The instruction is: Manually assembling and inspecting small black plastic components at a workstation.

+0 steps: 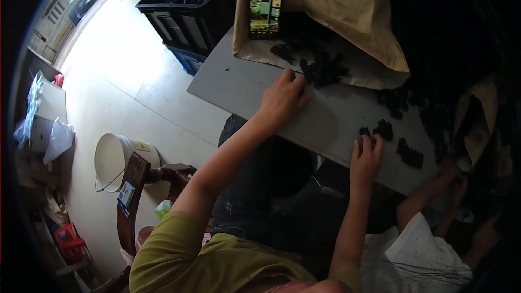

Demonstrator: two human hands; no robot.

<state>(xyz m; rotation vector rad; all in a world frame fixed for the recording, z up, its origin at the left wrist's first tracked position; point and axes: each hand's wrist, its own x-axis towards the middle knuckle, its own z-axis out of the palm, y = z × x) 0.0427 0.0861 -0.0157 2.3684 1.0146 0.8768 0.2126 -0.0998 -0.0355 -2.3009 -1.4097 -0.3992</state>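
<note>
Small black plastic parts point(320, 68) lie heaped on the grey tabletop point(244, 84), spilling out from a tan paper sack point(347, 5) that lies on its far side. The left hand point(282, 97) rests flat on the tabletop at the near edge of that heap, fingers spread and pointing toward the pieces, its fingertips touching the closest ones; its grip is wide and holds nothing that can be seen. The right hand point(367, 157) lies at the near edge of the tabletop, well apart from the left, with its fingers curled over a small cluster of black parts point(380, 129); whether its grip has closed on a piece or only rests on them cannot be told. Just to the right of that cluster sits a short row of black parts point(410, 154), and further pieces point(393, 103) are scattered between it and the sack.

A smartphone point(265, 9) with a lit screen leans upright against the sack, beyond the left hand. Past the far left end of the tabletop stands a black plastic crate point(184, 5) filled with dark parts, stacked over a blue crate point(190, 61). On the tiled floor point(125, 76) to the left are a white bucket point(111, 160) and a wooden chair point(135, 184). At lower right, another person's arms and white garment point(412, 244) show beneath the tabletop's edge.
</note>
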